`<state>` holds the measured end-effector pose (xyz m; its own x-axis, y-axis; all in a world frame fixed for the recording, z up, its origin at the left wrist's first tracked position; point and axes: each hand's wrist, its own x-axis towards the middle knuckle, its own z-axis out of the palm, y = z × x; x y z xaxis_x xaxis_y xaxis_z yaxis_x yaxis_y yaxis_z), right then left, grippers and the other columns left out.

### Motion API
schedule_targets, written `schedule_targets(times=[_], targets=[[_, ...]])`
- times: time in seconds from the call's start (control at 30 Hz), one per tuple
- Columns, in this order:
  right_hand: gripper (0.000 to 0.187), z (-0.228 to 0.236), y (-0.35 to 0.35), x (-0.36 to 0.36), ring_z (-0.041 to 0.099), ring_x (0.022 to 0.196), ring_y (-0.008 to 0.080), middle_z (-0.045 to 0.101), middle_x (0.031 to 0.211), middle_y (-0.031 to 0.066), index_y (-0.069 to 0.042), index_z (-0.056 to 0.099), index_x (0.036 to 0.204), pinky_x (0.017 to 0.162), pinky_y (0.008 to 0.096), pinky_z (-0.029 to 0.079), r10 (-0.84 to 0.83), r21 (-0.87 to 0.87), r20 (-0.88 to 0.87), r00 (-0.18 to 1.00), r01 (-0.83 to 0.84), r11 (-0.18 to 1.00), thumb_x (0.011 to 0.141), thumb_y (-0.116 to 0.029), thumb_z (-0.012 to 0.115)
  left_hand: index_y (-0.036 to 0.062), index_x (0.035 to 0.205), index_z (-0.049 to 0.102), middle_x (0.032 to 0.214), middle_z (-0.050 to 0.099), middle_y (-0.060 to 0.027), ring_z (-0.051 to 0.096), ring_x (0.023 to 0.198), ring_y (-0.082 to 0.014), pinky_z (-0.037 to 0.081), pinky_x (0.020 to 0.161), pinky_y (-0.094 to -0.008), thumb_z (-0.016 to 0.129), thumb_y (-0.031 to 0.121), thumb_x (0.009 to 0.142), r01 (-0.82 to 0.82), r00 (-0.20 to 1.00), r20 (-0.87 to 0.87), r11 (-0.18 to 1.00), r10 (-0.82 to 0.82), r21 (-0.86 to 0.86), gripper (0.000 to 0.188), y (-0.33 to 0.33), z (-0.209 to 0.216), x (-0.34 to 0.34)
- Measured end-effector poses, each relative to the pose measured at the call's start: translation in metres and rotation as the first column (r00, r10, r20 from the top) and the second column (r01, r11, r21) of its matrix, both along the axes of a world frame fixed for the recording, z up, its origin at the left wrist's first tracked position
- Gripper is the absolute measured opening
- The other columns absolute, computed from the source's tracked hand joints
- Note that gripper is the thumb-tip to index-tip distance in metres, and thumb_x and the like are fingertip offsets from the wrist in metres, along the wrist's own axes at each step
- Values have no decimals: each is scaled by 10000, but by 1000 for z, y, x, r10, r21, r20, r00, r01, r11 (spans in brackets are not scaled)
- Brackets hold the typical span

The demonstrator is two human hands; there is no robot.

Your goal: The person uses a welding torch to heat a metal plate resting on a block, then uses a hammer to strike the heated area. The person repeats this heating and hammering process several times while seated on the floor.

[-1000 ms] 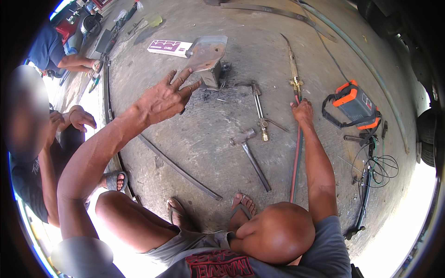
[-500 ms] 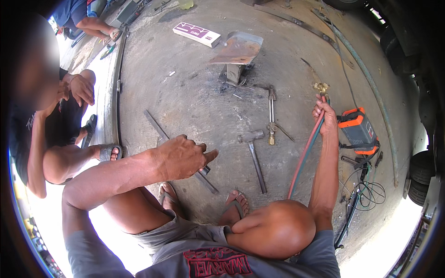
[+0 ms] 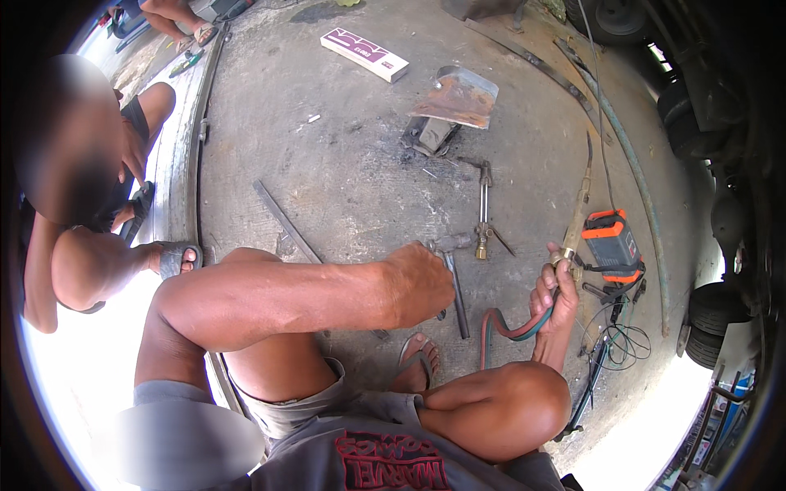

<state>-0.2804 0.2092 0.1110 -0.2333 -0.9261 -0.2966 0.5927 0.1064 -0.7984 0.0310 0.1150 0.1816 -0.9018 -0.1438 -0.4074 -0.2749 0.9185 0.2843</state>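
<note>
The left hand (image 3: 419, 282) covers the upper part of the hammer (image 3: 455, 288), so its grip cannot be told. The right hand (image 3: 555, 296) wraps the torch (image 3: 576, 214), hiding where the hoses (image 3: 509, 326) join it. A seated person (image 3: 78, 184) at the left is blurred (face and upper body), and the wheel (image 3: 709, 334) is cut by the dark rim.
</note>
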Motion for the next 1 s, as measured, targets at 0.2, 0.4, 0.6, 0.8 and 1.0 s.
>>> schedule_targets(times=[0.2,0.4,0.6,0.8,1.0], targets=[[285,36,28,55,538,490,99,607,726,23,-40,604,1184,399,267,424,381,523,-489,785,-87,848,975,-151,762,58,873,797,912,783,-97,776,936,-270,563,849,-424,754,156,877,-11,998,-58,999,14,39,107,3,31,20],[379,11,59,43,722,780,342,700,844,256,42,583,1005,729,472,535,726,723,-680,106,-75,687,902,-222,834,47,902,802,904,780,-97,776,935,-276,563,849,-421,765,172,875,24,998,-54,1000,-24,7,133,-2,49,28],[347,15,-6,110,725,890,523,693,866,360,84,506,1073,759,572,531,637,657,-754,-162,-199,727,937,-138,735,34,918,800,931,787,-121,779,970,-300,566,878,-441,761,156,871,-38,998,-46,997,42,66,137,3,48,34],[268,-55,-65,113,711,878,561,692,871,394,112,490,1098,792,613,563,498,560,-814,-300,-176,809,896,-4,624,17,953,797,994,793,-154,779,997,-325,588,873,-459,727,136,891,-96,995,-20,992,98,79,151,4,36,45],[363,-63,-51,111,725,871,543,704,881,377,141,485,1182,802,599,576,520,577,-797,-307,-133,806,876,7,628,41,995,795,1023,788,-177,766,1005,-359,588,905,-462,707,179,941,-84,995,62,994,80,64,172,4,26,45]])
